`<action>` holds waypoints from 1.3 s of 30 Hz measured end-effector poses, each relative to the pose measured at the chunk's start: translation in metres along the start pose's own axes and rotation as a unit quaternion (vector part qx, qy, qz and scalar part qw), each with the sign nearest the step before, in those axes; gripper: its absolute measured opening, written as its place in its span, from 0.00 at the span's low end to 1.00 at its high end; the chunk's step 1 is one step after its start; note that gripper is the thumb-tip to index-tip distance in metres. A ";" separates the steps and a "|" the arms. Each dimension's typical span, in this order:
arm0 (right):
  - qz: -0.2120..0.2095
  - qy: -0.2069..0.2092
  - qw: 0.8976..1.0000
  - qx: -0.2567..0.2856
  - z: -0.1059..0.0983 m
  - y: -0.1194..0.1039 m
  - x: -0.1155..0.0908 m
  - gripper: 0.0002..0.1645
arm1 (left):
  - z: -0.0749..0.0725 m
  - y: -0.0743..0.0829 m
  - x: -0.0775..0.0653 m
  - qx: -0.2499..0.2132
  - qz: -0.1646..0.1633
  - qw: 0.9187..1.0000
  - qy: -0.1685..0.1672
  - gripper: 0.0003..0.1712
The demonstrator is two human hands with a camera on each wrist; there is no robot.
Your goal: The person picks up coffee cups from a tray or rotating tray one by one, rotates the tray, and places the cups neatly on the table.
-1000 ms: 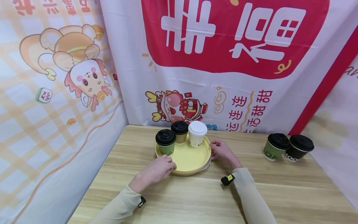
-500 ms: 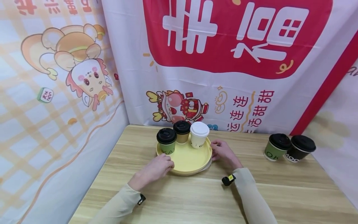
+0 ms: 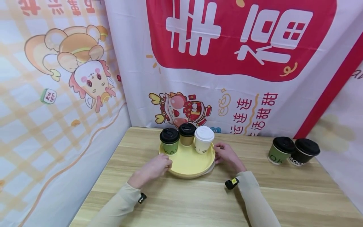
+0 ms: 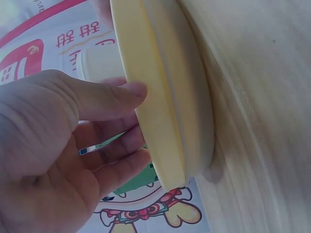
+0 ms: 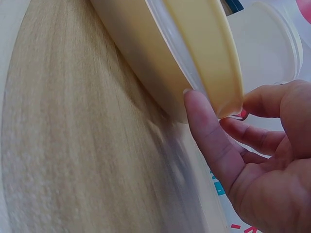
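A round yellow turntable (image 3: 188, 164) sits on the wooden table, a pale gap line running between its upper tray and base in the wrist views. On it stand a green cup (image 3: 170, 148) and a brown cup (image 3: 187, 141), both with black lids, and a white-lidded white cup (image 3: 202, 147). My left hand (image 3: 154, 167) pinches the near-left rim, thumb (image 4: 129, 93) outside and fingers over the inner side. At the right edge my right hand (image 3: 227, 155) holds the turntable, its thumb (image 5: 199, 109) at the gap and its fingers by the upper rim.
Another green cup (image 3: 279, 154) and a black cup (image 3: 301, 158), both black-lidded, stand close together at the table's far right. A printed cloth (image 3: 136, 78) hangs behind the table (image 3: 184, 201), and another (image 3: 113, 151) runs along its left side.
The turntable has rotated clockwise a little: the green cup shifts back, the brown cup right, the white cup right and nearer. My left hand has moved left and back along the rim; the right stays.
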State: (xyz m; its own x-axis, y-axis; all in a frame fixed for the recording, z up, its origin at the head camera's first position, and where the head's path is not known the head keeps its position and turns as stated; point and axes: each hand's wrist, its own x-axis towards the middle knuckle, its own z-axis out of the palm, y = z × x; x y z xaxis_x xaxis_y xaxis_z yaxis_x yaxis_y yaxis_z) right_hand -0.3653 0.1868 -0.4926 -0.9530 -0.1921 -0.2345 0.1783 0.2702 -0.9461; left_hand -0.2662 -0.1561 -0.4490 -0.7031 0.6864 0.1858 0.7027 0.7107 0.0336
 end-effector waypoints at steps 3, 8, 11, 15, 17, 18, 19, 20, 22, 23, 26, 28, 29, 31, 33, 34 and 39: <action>-0.002 0.004 1.000 0.003 0.000 0.003 0.003 0.17 | -0.003 0.001 0.001 0.002 -0.003 1.000 -0.008 0.05; -0.002 0.004 1.000 0.005 0.001 0.003 0.002 0.17 | -0.006 0.010 0.005 0.006 0.001 1.000 -0.018 0.05; -0.002 0.002 1.000 0.002 0.001 0.002 0.002 0.17 | -0.006 0.020 0.009 0.012 0.005 1.000 -0.016 0.09; -0.004 -0.002 1.000 0.002 0.001 0.000 0.000 0.17 | -0.006 0.033 0.016 0.017 0.011 1.000 -0.006 0.11; -0.006 -0.002 1.000 0.004 0.001 0.000 0.000 0.17 | -0.006 0.039 0.019 0.014 0.013 1.000 0.000 0.11; -0.008 -0.002 1.000 0.006 0.001 0.000 0.000 0.17 | -0.006 0.042 0.020 0.013 0.014 1.000 0.002 0.11; -0.010 -0.002 1.000 0.006 0.001 0.000 0.000 0.17 | -0.006 0.044 0.021 0.012 0.013 1.000 0.005 0.11; -0.011 -0.002 1.000 0.006 0.001 0.000 0.000 0.17 | -0.005 0.046 0.022 0.011 0.013 1.000 0.006 0.11; -0.012 -0.001 1.000 0.005 0.001 0.001 0.000 0.17 | -0.004 0.050 0.023 0.010 0.013 1.000 0.007 0.10; -0.012 -0.001 1.000 0.006 0.001 0.001 0.000 0.17 | -0.003 0.051 0.023 0.011 0.013 1.000 0.007 0.10; -0.013 -0.002 1.000 0.004 0.001 0.002 0.000 0.17 | -0.002 0.054 0.024 0.015 0.011 1.000 0.009 0.09; -0.014 -0.002 1.000 0.003 0.001 0.001 0.000 0.17 | 0.000 0.054 0.024 0.017 0.011 1.000 0.010 0.07; -0.014 -0.001 1.000 0.004 0.001 0.001 -0.001 0.17 | 0.001 0.054 0.023 0.018 0.012 1.000 0.010 0.07; -0.012 -0.001 1.000 0.006 0.001 0.001 -0.001 0.17 | 0.002 0.054 0.023 0.018 0.013 1.000 0.010 0.06; -0.011 -0.002 1.000 0.006 0.001 0.001 -0.001 0.17 | 0.004 0.053 0.023 0.018 0.016 1.000 0.009 0.06; -0.010 -0.002 1.000 0.008 0.001 0.001 -0.001 0.17 | 0.005 0.053 0.022 0.018 0.017 1.000 0.009 0.06; -0.012 -0.006 1.000 0.009 0.002 0.001 -0.001 0.17 | 0.006 0.052 0.021 0.021 0.020 0.999 0.014 0.06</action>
State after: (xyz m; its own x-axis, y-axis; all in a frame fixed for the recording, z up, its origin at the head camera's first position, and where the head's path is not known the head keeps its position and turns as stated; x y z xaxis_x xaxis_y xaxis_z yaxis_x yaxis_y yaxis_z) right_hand -0.3637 0.1855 -0.4940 -0.9537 -0.2099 -0.2153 0.1609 0.2484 -0.9552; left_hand -0.2450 -0.1039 -0.4491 -0.6713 0.7095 0.2144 0.7241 0.6895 -0.0145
